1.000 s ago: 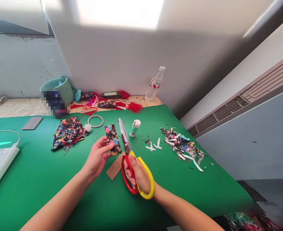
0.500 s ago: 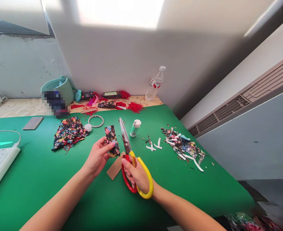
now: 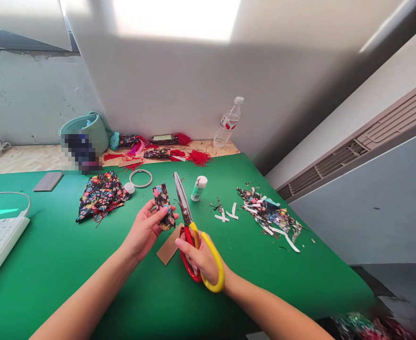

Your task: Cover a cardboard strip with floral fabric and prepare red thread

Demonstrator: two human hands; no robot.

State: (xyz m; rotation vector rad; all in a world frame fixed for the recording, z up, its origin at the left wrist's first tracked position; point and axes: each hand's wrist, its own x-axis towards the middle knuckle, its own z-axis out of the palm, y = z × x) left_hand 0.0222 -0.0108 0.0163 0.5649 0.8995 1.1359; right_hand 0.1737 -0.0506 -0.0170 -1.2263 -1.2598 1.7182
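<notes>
Between thumb and fingers, my left hand holds a small rectangular piece of black floral fabric. My right hand grips large scissors with one red and one yellow handle loop; their blades point away from me and look closed, just right of the fabric and apart from it. A brown card lies on the green mat between my hands. Beyond the scissors stands a white-capped glue stick. Left of my left hand lies a larger floral fabric bundle with red cord.
Fabric and paper scraps are heaped on the right. A bottle, red tassels and a teal basket stand or lie along the back. A ring lies mid-mat, a grey block and white power strip left.
The fabric piece in my left hand has shifted slightly left, and fingertips now show at its right edge. The scissors' tips have moved slightly left, and my right thumb has shifted left.
</notes>
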